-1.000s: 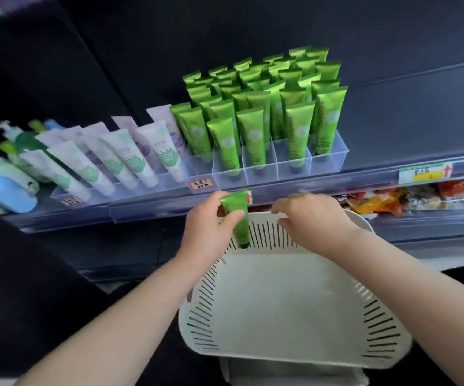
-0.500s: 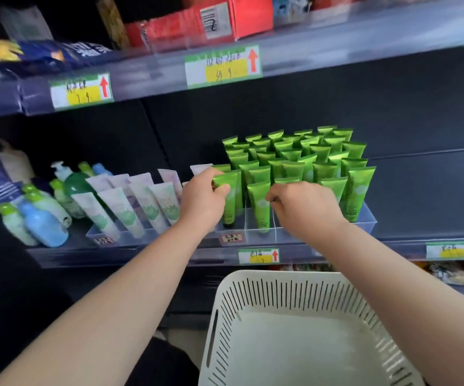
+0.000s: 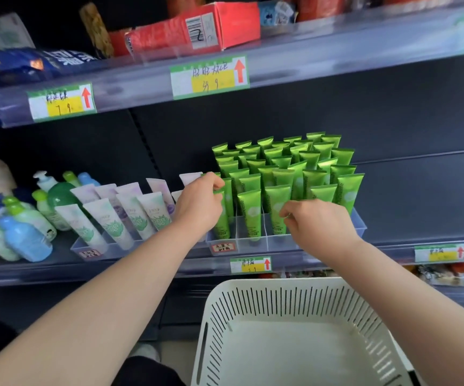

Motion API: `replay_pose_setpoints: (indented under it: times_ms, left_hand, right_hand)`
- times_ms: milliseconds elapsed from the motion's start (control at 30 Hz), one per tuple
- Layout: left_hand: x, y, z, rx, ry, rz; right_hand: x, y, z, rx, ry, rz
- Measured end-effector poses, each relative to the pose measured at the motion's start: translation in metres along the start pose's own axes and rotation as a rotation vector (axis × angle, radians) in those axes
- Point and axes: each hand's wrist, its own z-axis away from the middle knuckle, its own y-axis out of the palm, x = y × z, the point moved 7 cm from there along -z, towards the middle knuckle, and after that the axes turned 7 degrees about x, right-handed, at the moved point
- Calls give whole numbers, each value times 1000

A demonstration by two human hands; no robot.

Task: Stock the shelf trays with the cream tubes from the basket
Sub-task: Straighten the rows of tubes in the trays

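Here, left hand (image 3: pixel 198 207) pinches green tube (image 3: pixel 222 218) at tray (image 3: pixel 360 222) edge.

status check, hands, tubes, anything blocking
Left hand pinching a front-row green tube in the clear tray. Right hand at the next tubes, grip unclear. Basket looks empty. Nothing blocking.

green tubes (image 3: pixel 248 210): plastic, satin metallic sheen
white tubes (image 3: pixel 109 221): matt plastic, pale printed leaf
tray (image 3: pixel 360 224): clear smooth plastic, divided into cells
basket (image 3: pixel 294 299): cream matt plastic, slotted walls
price tag (image 3: pixel 210 76): paper, handwritten ink
shelf edge strip (image 3: pixel 336 55): transparent glossy plastic
back panel (image 3: pixel 392 121): dark, matt finish
red carton (image 3: pixel 214 29): cardboard
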Motion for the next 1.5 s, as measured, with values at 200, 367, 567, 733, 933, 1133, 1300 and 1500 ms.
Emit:
replay_pose_setpoints:
  times_ms: [200,367,567,733,933,1133,1300,1500]
  left_hand:
    - [-73,-10,7,3,190,-17]
    - [-141,14,4,93,308,14]
    - [-190,49,-12,212,368,33]
    - [-201,59,-24,183,325,4]
    - [-204,48,-39,92,300,-14]
    - [-211,63,-47,128,311,-44]
    - [-217,80,-55,160,329,-204]
    - [-228,93,-66,225,340,-330]
  right_hand:
    - [-38,-9,21,-36,95,-45]
    - [-90,-28,28,-63,202,-42]
    - [-140,-40,20,-175,282,-211]
    - [-143,-24,-3,-88,211,-298]
    - [-157,-23,-11,-71,204,-436]
    - [-156,-23,4,-55,189,-400]
    - [-151,-23,10,-74,183,-420]
    - [-153,-18,13,-147,204,-450]
